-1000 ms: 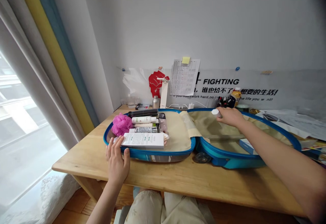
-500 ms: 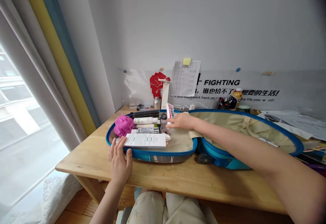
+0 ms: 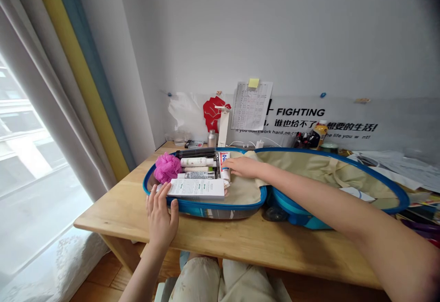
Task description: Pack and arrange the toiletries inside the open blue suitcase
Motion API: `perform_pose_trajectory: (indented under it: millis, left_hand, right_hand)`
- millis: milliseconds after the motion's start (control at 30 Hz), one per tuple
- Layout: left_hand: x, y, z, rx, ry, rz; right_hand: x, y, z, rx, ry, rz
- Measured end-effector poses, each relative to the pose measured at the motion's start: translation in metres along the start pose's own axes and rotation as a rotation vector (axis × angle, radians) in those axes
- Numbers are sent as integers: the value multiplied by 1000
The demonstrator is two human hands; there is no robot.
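Note:
An open blue suitcase (image 3: 220,208) lies flat on the wooden desk (image 3: 240,242). Its left half holds a pink bath pouf (image 3: 167,167), several bottles and tubes (image 3: 195,161) and a flat white box (image 3: 196,188). My left hand (image 3: 161,217) rests open on the suitcase's front left rim, fingers touching the white box. My right hand (image 3: 243,166) reaches across the suitcase and lays a white toothpaste tube (image 3: 224,164) beside the bottles, fingers still on it.
The right half of the suitcase (image 3: 326,169) shows beige lining. Papers (image 3: 395,164) lie at the right. Bottles (image 3: 319,131), a small metal can (image 3: 211,138) and a charger stand along the wall. Curtains (image 3: 68,86) and a window are at the left.
My right hand has carried the toothpaste tube from the right half over to the left half and lowered it beside the bottles. My left hand has stayed on the rim.

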State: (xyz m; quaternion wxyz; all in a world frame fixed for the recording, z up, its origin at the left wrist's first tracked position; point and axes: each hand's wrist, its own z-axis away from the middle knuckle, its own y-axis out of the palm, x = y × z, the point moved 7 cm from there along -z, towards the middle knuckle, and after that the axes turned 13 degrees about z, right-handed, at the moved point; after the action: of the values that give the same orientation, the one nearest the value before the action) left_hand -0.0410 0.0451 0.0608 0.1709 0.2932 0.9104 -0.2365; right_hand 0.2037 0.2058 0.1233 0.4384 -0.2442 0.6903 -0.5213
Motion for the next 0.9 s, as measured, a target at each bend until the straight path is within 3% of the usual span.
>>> perform_pose_trajectory:
  millis: [200,333,467,600,700,800,900]
  left_hand:
    - [1,-1,0,-3,-16,5]
    - [2,-1,-1,2,-21,2]
    - [4,-1,0,-2,-33,2]
    - [3,-1,1,0,-33,11]
    - [3,-1,1,1,-30,11]
    - [3,-1,1,1,-10,9]
    - [3,-1,0,-6,-2,11]
  right_hand:
    - [0,8,4,47,44,-94]
    - [2,1,2,41,92,-137]
    - [-38,-25,23,-19,285,-132]
    - [-114,-47,91,-32,595,-81]
    - [-153,-37,159,104,735,-86]
    - [-163,-10,222,275,812,-118]
    - [-157,15,271,360,874,-118]
